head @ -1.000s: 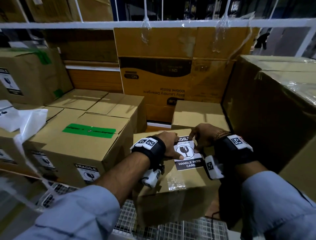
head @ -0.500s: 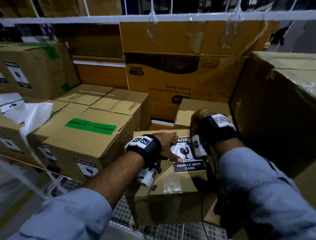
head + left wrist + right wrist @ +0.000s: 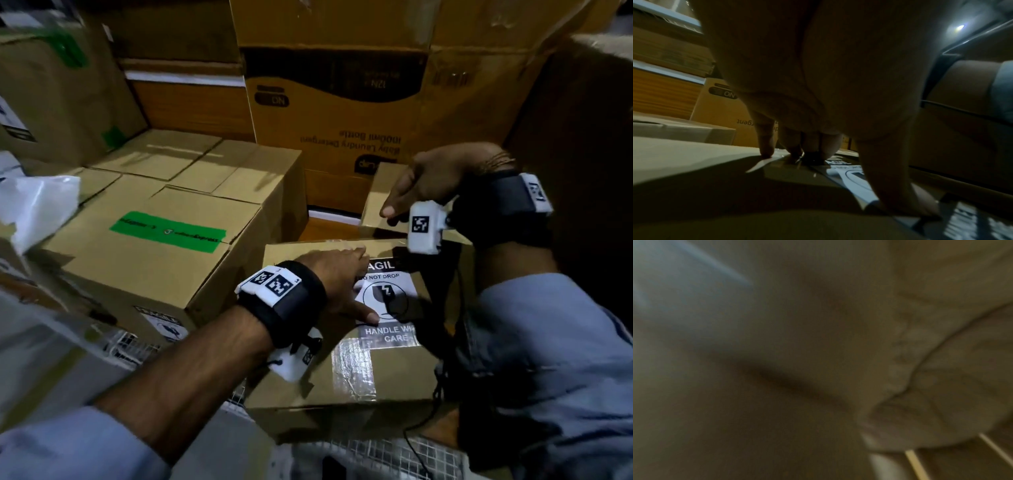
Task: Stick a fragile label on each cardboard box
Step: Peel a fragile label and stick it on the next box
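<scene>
A black-and-white fragile label lies on top of the nearest cardboard box. My left hand presses flat on the label's left side, its fingers straight; in the left wrist view its fingertips touch the box top beside the label. My right hand hovers above the far edge of the box, over a smaller box behind it, with fingers loosely extended and nothing in them. The right wrist view is a blur.
A box with green tape stands to the left, with a fragile label on its front. Bigger cartons are stacked behind, and a tall carton stands at the right. White plastic lies at the far left. A wire-mesh shelf shows below.
My right hand has lifted off the label and moved up and away toward the back. My left hand stays pressed on the label. The head view has moved closer and lower.
</scene>
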`<state>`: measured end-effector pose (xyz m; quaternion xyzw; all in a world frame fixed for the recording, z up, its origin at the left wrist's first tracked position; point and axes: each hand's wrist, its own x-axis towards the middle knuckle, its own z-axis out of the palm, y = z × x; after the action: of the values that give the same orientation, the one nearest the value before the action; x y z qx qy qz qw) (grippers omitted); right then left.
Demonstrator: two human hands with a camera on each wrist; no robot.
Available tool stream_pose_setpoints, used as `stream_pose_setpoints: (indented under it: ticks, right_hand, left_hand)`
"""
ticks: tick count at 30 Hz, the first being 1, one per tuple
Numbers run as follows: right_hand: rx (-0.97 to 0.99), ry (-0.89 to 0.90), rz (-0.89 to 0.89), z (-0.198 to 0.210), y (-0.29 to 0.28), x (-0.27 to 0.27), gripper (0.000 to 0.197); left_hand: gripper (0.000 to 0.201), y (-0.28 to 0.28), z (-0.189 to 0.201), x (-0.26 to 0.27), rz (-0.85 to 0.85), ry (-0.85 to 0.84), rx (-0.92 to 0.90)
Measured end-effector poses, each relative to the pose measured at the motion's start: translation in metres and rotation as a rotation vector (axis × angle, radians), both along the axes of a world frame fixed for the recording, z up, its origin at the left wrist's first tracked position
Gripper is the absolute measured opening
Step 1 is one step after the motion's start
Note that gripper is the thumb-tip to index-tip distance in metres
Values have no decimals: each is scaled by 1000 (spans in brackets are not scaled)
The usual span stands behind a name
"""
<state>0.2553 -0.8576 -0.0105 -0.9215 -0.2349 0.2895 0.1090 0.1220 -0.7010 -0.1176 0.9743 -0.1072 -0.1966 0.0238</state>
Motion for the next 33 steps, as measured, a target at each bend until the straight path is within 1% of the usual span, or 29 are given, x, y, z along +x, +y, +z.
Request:
stream_pose_setpoints:
  ticks: [2, 4, 8, 11, 18, 21, 24, 25, 28, 31, 33]
  right_hand:
    - [28, -13, 46, -2, -3, 2, 22]
    - [61, -8, 73, -2, -3, 3, 25]
    - [88, 0, 122, -5, -12, 7, 44]
    - [90, 17, 136, -11, -24, 14, 50]
    - [132, 69, 226, -25, -45, 25, 47]
    - [107, 89, 251, -36, -55, 22, 55]
    - [121, 76, 253, -51, -64, 17, 72]
    - [148, 64, 246, -55, -66, 14, 70]
    - [228, -42, 288, -66, -68, 1, 51]
    - [270, -110, 361, -79, -63, -12, 50]
    - [283, -165, 454, -87, -58, -22, 45]
  left_hand:
    - [111, 2, -1, 2, 7, 0, -14]
    - [109, 4, 0, 2, 8, -7, -12]
    - [117, 2, 2, 7, 13, 11, 27]
    - [119, -1, 3, 9, 54, 33, 19]
    - [117, -3, 5, 7, 104, 48, 18]
    - [113, -3, 5, 5, 93, 50, 14]
    - [112, -4, 5, 3, 107, 53, 1]
    - [111, -4, 5, 3, 109, 55, 0]
    - [110, -4, 5, 3, 115, 62, -14]
    - [110, -4, 4, 1, 130, 58, -31]
    - [110, -4, 3, 0, 141, 56, -46]
